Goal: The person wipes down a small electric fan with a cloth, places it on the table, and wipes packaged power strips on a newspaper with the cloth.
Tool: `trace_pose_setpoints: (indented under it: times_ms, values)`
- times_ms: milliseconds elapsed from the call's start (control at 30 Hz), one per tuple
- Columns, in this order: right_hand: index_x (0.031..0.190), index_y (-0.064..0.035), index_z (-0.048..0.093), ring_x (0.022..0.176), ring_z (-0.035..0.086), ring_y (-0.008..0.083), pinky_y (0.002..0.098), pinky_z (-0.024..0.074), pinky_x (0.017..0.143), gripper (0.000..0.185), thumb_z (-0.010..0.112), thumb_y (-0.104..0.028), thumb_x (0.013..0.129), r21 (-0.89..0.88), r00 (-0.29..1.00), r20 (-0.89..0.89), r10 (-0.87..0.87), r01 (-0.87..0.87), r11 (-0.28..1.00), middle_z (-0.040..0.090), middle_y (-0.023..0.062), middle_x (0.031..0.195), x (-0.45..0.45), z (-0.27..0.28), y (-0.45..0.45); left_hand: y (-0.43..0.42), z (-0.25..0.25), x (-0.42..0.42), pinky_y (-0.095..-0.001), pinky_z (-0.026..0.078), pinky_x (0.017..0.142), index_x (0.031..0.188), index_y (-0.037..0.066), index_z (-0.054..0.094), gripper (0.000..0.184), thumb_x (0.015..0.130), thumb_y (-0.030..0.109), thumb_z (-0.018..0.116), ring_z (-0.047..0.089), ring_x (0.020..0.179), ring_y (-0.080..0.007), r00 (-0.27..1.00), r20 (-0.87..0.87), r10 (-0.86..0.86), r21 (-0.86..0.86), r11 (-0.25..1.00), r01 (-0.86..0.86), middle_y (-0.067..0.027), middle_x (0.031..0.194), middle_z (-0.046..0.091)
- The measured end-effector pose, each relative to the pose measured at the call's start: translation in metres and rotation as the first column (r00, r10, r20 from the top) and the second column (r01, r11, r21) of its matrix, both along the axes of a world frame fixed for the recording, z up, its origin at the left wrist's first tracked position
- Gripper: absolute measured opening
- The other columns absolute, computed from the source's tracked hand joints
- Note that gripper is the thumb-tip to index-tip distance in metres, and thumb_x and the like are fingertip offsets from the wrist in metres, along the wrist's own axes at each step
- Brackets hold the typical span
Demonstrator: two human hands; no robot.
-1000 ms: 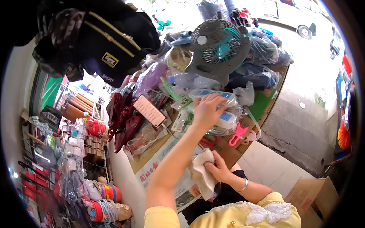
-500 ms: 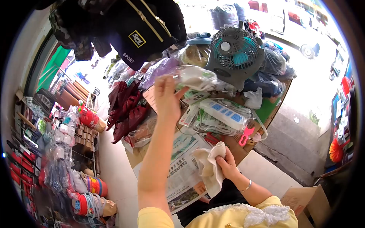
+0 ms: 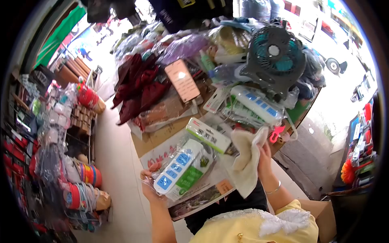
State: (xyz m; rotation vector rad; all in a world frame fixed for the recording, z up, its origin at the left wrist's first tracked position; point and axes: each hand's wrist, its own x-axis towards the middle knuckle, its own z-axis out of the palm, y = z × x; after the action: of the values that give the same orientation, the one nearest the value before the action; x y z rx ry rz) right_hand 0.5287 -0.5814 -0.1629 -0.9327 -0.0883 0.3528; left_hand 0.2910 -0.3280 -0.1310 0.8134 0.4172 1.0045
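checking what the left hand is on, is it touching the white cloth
Apart. The head view shows the left hand gripping one end of the wrapped power strip, which lies between it and the white cloth in the right hand.

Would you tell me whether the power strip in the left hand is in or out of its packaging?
In: clear, glossy plastic covers the power strip.

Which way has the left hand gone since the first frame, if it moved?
Yes: relative to the fan, the left hand has moved away, leftward and nearer the body, to the newspaper's left side.
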Motion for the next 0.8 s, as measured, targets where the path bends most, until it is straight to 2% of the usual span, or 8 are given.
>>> trace_pose_setpoints:
  times_ms: [167,267,300,400,500,567,733,800]
  values:
    - [0.128,0.0011,0.052,0.102,0.061,0.0183,0.0324,0.0497,0.091,0.034,0.054,-0.005,0.094,-0.162,0.929,0.363,-0.074,0.141,0.977,0.062,0.0076,0.115,0.004,0.058,0.009,-0.035,-0.025,-0.052,-0.0521,0.044,0.104,0.122,0.009,0.049,0.027,0.097,0.016,0.050,0.050,0.126,-0.0336,0.933,-0.166,0.319,0.217,0.935,-0.281,-0.0207,0.134,0.053]
    - [0.109,-0.0011,0.060,0.091,0.064,0.0234,0.0309,0.0511,0.080,0.025,0.064,-0.005,0.086,-0.266,0.463,0.884,0.072,0.371,0.890,0.065,0.0100,0.102,-0.014,0.074,0.039,-0.062,-0.023,-0.054,-0.0529,0.027,0.114,0.137,0.005,0.040,0.052,0.090,0.016,0.059,0.031,0.141,-0.0407,0.813,-0.314,0.491,0.626,0.751,-0.211,-0.0248,0.152,0.030]
    - [0.106,-0.0031,0.062,0.093,0.064,0.0273,0.0337,0.0501,0.081,0.029,0.072,-0.008,0.078,-0.104,0.313,0.949,0.046,0.172,0.980,0.065,0.0110,0.100,-0.030,0.091,0.071,-0.066,-0.021,-0.053,-0.0529,0.027,0.114,0.137,0.005,0.040,0.052,0.090,0.016,0.059,0.031,0.141,-0.0407,0.813,-0.317,0.488,0.617,0.758,-0.214,-0.0248,0.152,0.030]
    - [0.098,-0.0095,0.062,0.107,0.060,0.0258,0.0425,0.0430,0.096,0.025,0.071,-0.015,0.075,-0.654,-0.150,0.742,0.654,0.058,0.755,0.065,0.0064,0.111,-0.086,0.066,0.115,-0.067,-0.027,-0.054,-0.0577,0.021,0.115,0.139,0.003,0.043,0.067,0.083,0.024,0.072,0.020,0.144,-0.0483,0.596,-0.495,0.632,0.855,0.475,0.207,-0.0256,0.152,0.029]
    - [0.096,-0.0111,0.060,0.112,0.059,0.0240,0.0426,0.0407,0.100,0.018,0.066,-0.014,0.079,-0.516,-0.302,0.763,0.572,0.249,0.820,0.064,0.0056,0.117,-0.101,0.052,0.129,-0.064,-0.025,-0.054,-0.0588,0.022,0.114,0.138,0.003,0.046,0.069,0.079,0.023,0.075,0.021,0.143,-0.0487,0.576,-0.572,0.584,0.800,0.552,0.234,-0.0241,0.152,0.030]
    - [0.101,-0.0094,0.061,0.117,0.057,0.0253,0.0428,0.0401,0.101,0.022,0.065,-0.016,0.080,-0.582,-0.285,0.716,0.637,0.260,0.771,0.063,0.0063,0.120,-0.074,0.059,0.131,-0.064,-0.021,-0.053,-0.0581,0.022,0.114,0.138,0.002,0.046,0.068,0.079,0.023,0.074,0.020,0.144,-0.0479,0.566,-0.582,0.584,0.802,0.528,0.279,-0.0237,0.153,0.030]
    - [0.114,-0.0051,0.062,0.122,0.054,0.0295,0.0449,0.0386,0.104,0.036,0.065,-0.019,0.082,-0.654,0.179,0.698,0.693,0.554,0.516,0.062,0.0098,0.124,-0.005,0.054,0.136,-0.062,-0.020,-0.054,-0.0605,0.024,0.113,0.137,0.004,0.049,0.071,0.076,0.024,0.077,0.022,0.142,-0.0504,0.554,-0.589,0.589,0.805,0.485,0.340,-0.0230,0.152,0.031]
    - [0.115,-0.0062,0.062,0.123,0.054,0.0293,0.0456,0.0383,0.105,0.035,0.065,-0.018,0.082,-0.677,0.100,0.695,0.712,0.425,0.601,0.061,0.0097,0.125,-0.034,0.067,0.130,-0.063,-0.019,-0.051,-0.0597,0.025,0.113,0.138,0.003,0.048,0.074,0.075,0.026,0.079,0.023,0.141,-0.0505,0.531,-0.600,0.599,0.800,0.477,0.365,-0.0234,0.151,0.033]
